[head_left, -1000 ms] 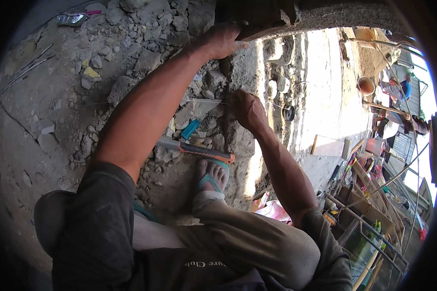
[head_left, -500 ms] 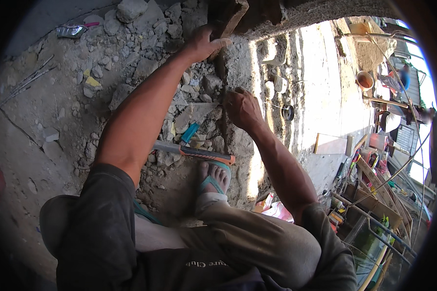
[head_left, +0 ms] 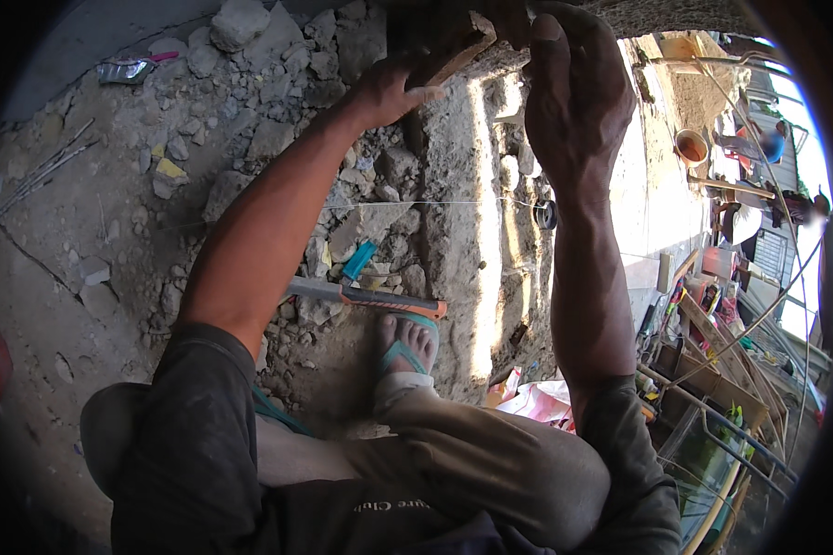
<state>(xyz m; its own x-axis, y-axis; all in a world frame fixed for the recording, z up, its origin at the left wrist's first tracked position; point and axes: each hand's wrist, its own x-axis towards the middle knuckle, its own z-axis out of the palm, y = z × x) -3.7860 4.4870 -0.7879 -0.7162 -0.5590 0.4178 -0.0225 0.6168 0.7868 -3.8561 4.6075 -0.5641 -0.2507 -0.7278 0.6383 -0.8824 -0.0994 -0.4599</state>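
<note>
At the top middle, my left hand [head_left: 389, 94] is closed around a rough brown piece of wood [head_left: 458, 51], thumb along its near side. My right hand [head_left: 578, 106] is raised just right of the wood, its fingers bent together near the dark underside of a concrete edge; what they hold, if anything, is hidden. A thin white string [head_left: 435, 202] stretches across below both hands toward a small dark reel [head_left: 546, 215] on the right. A hammer [head_left: 370, 294] with a black and orange handle lies on the rubble beside my sandalled foot [head_left: 407, 344].
Broken concrete [head_left: 273, 134] covers the ground at left, with a turquoise plastic piece [head_left: 359, 260] on it. A rough concrete ledge [head_left: 449, 250] runs beside my foot. A bucket [head_left: 691, 148], wooden planks [head_left: 713, 338] and metal bars [head_left: 731, 439] stand at right.
My right hand has moved up and away from the string to beside the wood. My left hand still grips the wood, which has tilted slightly to the right.
</note>
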